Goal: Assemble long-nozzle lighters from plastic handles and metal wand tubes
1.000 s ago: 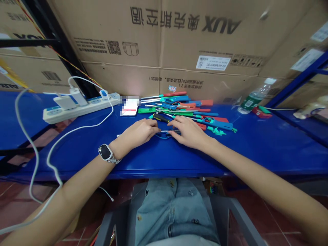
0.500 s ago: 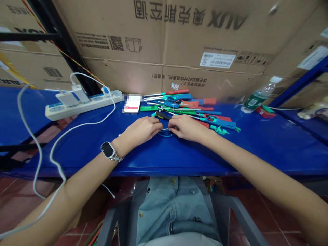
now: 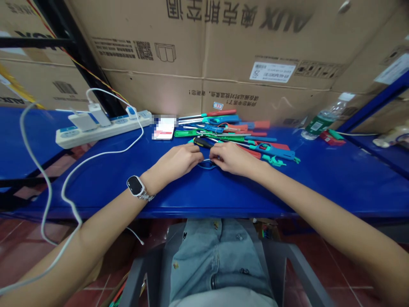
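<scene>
My left hand [image 3: 187, 158] and my right hand [image 3: 225, 155] face each other low over the blue table [image 3: 191, 192], fingertips pinched. Between them a blue piece with a loop [image 3: 207, 166] and a thin silvery part spans the small gap; it resembles part of a stick lighter, mostly hidden by my fingers. Just beyond my hands lies a black-and-yellow screwdriver handle [image 3: 203, 143]. Behind it is a pile of stick lighters in blue, red and green, among them a blue lighter [image 3: 275, 151] with a teal trigger. Small teal plastic parts [image 3: 273, 160] lie right of my right hand.
A phone [image 3: 164, 129] and a white power strip [image 3: 102, 131] with chargers stand at the back left; a white cable [image 3: 96, 157] loops across my left arm. At the right are a plastic bottle [image 3: 322, 121] and a red-green item [image 3: 332, 137]. A big carton [image 3: 191, 76] stands behind.
Both hands keep almost the same place and pinch. The blue piece between them looks slightly turned. The view has shifted a little.
</scene>
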A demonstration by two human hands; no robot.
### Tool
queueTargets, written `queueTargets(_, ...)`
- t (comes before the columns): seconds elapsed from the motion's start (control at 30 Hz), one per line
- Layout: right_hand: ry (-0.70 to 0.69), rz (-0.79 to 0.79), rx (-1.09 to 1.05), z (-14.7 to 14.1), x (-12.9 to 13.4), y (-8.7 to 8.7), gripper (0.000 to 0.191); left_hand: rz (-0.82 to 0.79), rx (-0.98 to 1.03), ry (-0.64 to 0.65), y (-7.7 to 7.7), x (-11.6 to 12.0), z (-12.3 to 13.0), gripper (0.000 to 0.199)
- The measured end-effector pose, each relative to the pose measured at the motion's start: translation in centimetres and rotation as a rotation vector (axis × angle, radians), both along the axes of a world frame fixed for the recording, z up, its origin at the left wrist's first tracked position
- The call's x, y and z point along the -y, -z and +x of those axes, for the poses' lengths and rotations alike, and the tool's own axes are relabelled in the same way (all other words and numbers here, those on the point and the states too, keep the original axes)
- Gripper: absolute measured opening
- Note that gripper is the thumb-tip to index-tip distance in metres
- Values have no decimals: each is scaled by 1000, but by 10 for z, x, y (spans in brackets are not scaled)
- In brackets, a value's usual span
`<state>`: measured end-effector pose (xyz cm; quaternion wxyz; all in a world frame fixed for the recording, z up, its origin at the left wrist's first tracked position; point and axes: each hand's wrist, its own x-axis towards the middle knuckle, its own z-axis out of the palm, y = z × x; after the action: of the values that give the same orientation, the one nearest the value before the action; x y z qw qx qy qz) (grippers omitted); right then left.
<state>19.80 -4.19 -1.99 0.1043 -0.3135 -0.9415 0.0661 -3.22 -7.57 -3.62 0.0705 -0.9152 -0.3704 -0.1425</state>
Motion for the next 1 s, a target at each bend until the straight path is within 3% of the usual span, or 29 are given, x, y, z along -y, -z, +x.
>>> queueTargets(0.47,-83,-16,49,-1,-6,-6,16,-60,23,-15,0,-3,1,24)
queueTargets(1.0,-21,-94,157,-10,-3,-20,17,-230,237,92,6,-20,0,18)
